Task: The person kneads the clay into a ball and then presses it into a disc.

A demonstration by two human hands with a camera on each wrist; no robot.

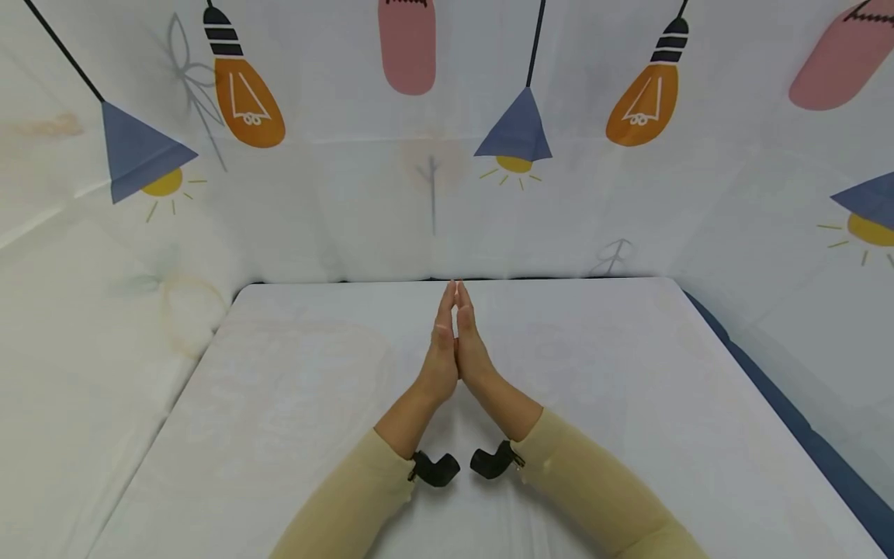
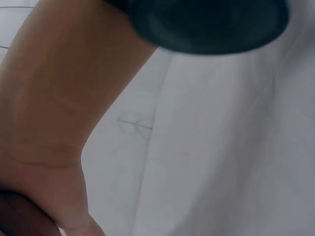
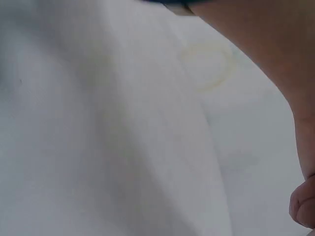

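Above the middle of the white table, my left hand (image 1: 439, 363) and right hand (image 1: 475, 348) meet palm to palm. Their fingers are straight, point toward the far edge and touch near the tips. A narrow gap shows between the fingers lower down. No object is visible between the palms. The left wrist view shows the heel of the left hand (image 2: 54, 189) and the forearm, with the fingers out of frame. Only a strip of the right forearm (image 3: 275, 44) and part of a hand at the right edge appear in the right wrist view.
A white-covered table (image 1: 293, 404) lies under the arms. Behind it hangs a white cloth (image 1: 335, 210) printed with lamps and bulbs. Each wrist carries a dark camera mount, the left one (image 1: 437, 470) close to the right one (image 1: 490, 460). Dark blue material (image 1: 789, 411) runs along the right edge.
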